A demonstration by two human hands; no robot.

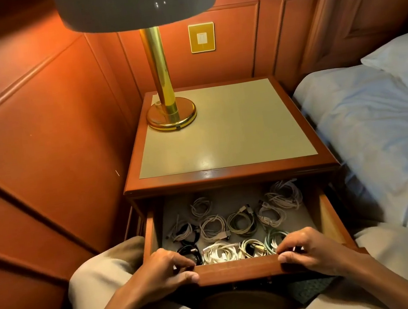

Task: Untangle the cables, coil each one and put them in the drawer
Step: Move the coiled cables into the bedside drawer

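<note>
Pulled-out reddish wooden drawer (330,218) of the bedside desk (228,171), about a dozen neat white, grey and black coiled cables (213,227) lying inside in rows, your left hand (161,271) and right hand (314,252) gripping its front edge, fingers (285,247) curled over it, brass lamp (169,107) on top.

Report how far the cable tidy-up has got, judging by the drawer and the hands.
Done, by the look of it: the coiled cables lie in separate bundles inside the open drawer, and none shows on the nightstand top beside the lamp. In hand: the left hand and right hand both grip the drawer's front edge. Left: probably only pushing the drawer closed.
</note>
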